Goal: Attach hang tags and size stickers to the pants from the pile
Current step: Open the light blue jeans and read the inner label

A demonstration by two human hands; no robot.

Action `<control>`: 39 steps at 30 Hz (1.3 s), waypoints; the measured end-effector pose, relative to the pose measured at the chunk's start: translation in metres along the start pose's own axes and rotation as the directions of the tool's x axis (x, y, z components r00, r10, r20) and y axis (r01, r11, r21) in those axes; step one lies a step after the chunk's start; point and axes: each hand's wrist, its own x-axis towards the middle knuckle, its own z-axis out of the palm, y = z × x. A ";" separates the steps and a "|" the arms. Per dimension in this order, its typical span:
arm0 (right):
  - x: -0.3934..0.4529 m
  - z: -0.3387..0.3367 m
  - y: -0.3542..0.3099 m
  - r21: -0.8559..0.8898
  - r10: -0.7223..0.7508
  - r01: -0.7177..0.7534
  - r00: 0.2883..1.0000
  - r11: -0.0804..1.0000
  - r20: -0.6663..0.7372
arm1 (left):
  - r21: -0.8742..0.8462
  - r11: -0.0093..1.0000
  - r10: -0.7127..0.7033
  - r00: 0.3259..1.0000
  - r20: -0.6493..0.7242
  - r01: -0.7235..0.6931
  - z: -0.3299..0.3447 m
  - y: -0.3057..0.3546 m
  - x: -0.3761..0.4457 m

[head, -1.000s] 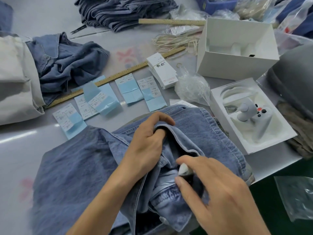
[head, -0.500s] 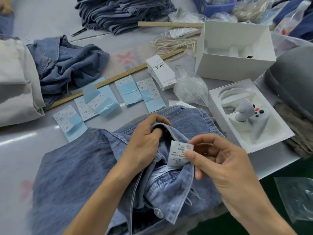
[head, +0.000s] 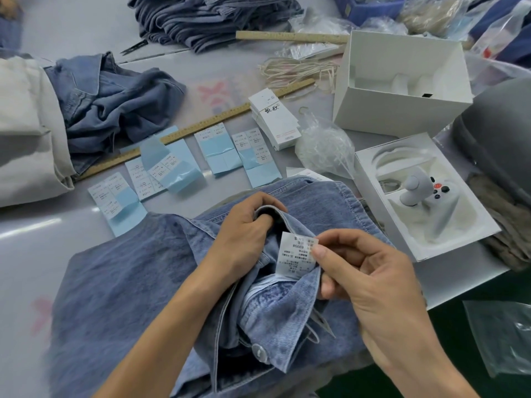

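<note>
The pants (head: 138,282) lie flat on the table (head: 57,30), with the waist end right under both hands. The left hand (head: 244,234) has its fingers curled round the waistband (head: 275,211) and holds it open. The right hand (head: 362,280) pinches the small white label (head: 296,257) sewn inside the waist, thumb on the front, the other fingers curled behind. The label stands up between the two hands, so the print on it can be read.

It looks like the person is checking the size. That would be an early step for this pair. No hang tag and no size sticker can be seen on these pants yet, so both jobs are still to do.

The sticker sheets (head: 218,150) lie in a row past the left fingers, well apart from them. The stack of hang tags (head: 275,119) sits farther out past the fingertips, and the strings (head: 296,70) are beyond that. A pile (head: 212,18) of folded pants waits at the far edge of the table, so there seem to be many more pairs left. One crumpled pair (head: 115,101) lies far off to the left of the left hand.
</note>
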 end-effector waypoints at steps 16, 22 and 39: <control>0.000 0.002 0.005 0.090 -0.003 0.019 0.986 0.996 -0.166 | 0.164 0.986 -0.055 0.987 0.153 0.029 0.001 0.020 0.015; -0.004 0.012 0.009 0.179 0.004 0.050 0.958 0.983 -0.288 | 0.304 0.953 -0.065 0.962 0.267 -0.020 0.002 0.033 0.026; 0.016 -0.087 -0.001 -0.750 -0.143 0.520 0.848 0.409 0.510 | 0.480 0.851 -0.134 0.796 0.591 -0.212 -0.119 -0.011 -0.036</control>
